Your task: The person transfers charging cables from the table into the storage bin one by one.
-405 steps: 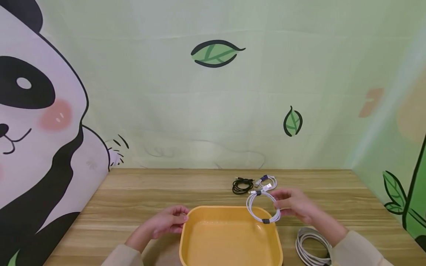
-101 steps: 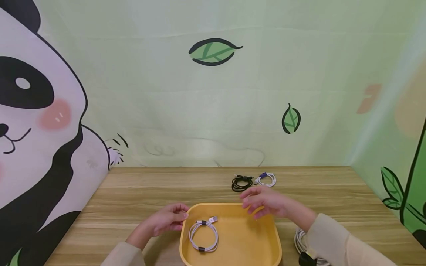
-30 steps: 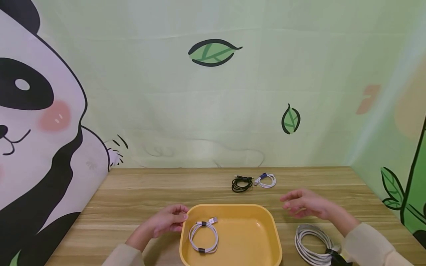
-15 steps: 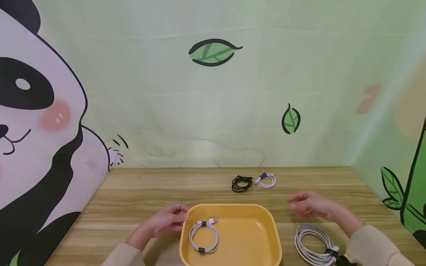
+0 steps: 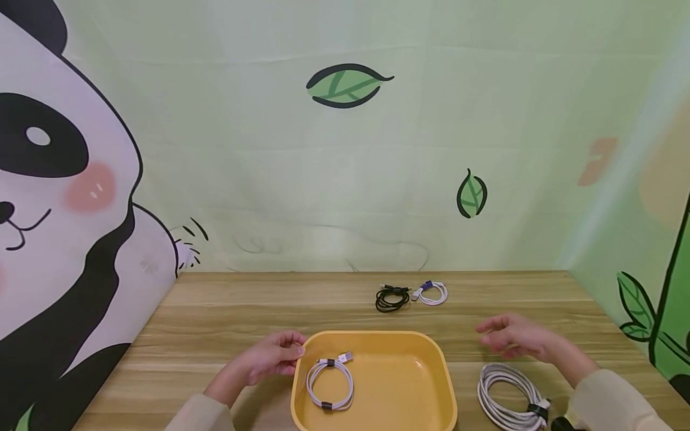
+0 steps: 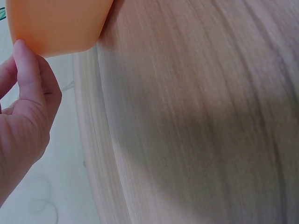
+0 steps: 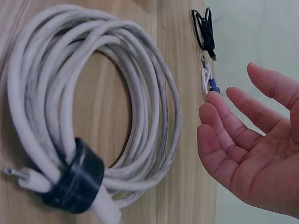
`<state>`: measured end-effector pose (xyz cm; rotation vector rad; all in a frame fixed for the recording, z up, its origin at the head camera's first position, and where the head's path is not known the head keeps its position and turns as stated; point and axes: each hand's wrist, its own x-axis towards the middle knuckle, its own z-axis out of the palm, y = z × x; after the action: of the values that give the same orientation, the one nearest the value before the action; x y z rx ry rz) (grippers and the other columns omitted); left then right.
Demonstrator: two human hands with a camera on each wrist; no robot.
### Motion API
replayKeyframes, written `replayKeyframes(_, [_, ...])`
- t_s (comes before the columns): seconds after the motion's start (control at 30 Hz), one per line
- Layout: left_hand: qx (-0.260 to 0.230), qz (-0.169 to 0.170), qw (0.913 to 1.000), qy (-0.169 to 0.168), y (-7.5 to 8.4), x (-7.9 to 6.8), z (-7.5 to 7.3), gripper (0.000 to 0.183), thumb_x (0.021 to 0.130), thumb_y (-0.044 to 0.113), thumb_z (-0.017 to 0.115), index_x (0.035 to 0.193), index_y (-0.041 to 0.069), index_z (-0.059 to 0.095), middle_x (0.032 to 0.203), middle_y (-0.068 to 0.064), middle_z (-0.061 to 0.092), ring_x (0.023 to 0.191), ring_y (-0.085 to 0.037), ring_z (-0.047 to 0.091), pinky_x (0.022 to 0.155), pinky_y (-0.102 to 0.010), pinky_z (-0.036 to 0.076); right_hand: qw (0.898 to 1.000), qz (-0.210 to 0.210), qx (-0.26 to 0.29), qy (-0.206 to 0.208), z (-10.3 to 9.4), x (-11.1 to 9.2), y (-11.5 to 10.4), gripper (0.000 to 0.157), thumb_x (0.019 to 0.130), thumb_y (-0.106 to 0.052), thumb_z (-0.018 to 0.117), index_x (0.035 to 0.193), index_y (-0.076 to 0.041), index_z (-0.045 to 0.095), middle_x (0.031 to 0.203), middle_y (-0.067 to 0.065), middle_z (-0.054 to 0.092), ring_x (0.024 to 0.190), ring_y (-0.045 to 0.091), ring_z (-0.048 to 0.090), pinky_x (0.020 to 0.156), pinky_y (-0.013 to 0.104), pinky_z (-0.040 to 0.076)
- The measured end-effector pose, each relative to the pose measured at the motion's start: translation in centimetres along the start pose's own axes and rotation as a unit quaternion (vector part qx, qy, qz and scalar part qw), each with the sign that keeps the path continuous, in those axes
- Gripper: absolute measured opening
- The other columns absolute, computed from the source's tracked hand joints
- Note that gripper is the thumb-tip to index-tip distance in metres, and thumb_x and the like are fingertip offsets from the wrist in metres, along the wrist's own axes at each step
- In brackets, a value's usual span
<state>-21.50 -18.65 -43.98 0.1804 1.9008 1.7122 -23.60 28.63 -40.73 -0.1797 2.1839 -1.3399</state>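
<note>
At the far left corner of a yellow tray (image 5: 399, 334), my left hand (image 5: 275, 357) pinches the rim between thumb and fingers; the left wrist view shows the thumb (image 6: 29, 70) against the tray's wall. A coiled white USB cable (image 5: 351, 392) with black ties lies in the tray's left half. My right hand (image 5: 514, 337) hovers to the right of the tray, holding nothing, its fingers (image 7: 236, 123) loosely bent. Just below it on the table rests a thick coil of grey-white cable (image 5: 507, 398), bound by a black strap (image 7: 77, 179).
Toward the back of the wooden table (image 5: 242, 299) lie a coiled black cable (image 5: 392, 298) and a small white cable (image 5: 433, 294) with a blue tie, side by side. Behind the table's far edge hangs a green printed backdrop (image 5: 242, 149).
The white USB cable, earlier in my right hand, now lies in the tray. My right hand has moved from over the tray out to the right. My left hand stays at the rim.
</note>
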Motion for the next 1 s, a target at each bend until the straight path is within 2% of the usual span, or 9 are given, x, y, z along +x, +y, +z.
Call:
replayKeyframes(0.33, [0.003,0.001,1.0000,0.002,-0.1,0.1,0.0,0.030,0.088,0.012,0.051,0.110,-0.006,0.042,0.081,-0.002,0.049,0.071,-0.009,0.048,0.060,-0.017,0.046,1.000,0.017,-0.007,0.001,-0.5,-0.4,0.9,0.052,0.084,-0.016,0.056,0.123,0.012,0.037,0.115,0.023,0.050,0.093,0.023,0.053,0.076,0.039,0.046])
replayKeyframes(0.7, [0.011,0.001,0.9999,0.013,0.1,-0.1,0.2,0.031,0.087,0.012,0.052,0.110,-0.006,0.042,0.080,-0.002,0.049,0.071,-0.009,0.048,0.059,-0.017,0.047,0.999,0.036,-0.029,0.019,-0.5,-0.8,1.6,0.047,0.082,-0.016,0.058,0.118,0.011,0.043,0.103,0.011,0.058,0.083,0.020,0.050,0.065,0.034,0.045])
replayKeyframes(0.9, [0.010,-0.001,0.9999,0.014,0.1,-0.1,0.1,0.032,0.087,0.012,0.053,0.111,-0.006,0.042,0.080,-0.001,0.048,0.071,-0.009,0.048,0.059,-0.017,0.047,0.999,0.038,-0.022,0.020,-0.6,-0.7,2.4,0.047,0.081,-0.016,0.059,0.117,0.010,0.043,0.093,0.005,0.058,0.078,0.018,0.049,0.064,0.033,0.046])
replayKeyframes(1.0, [0.009,-0.001,0.9999,0.013,0.1,-0.1,0.1,0.032,0.087,0.012,0.052,0.111,-0.006,0.041,0.080,-0.001,0.048,0.071,-0.009,0.048,0.059,-0.017,0.047,0.999,0.040,-0.018,0.018,-0.6,-0.8,2.7,0.046,0.081,-0.016,0.059,0.116,0.010,0.044,0.094,0.005,0.058,0.080,0.018,0.050,0.065,0.034,0.046])
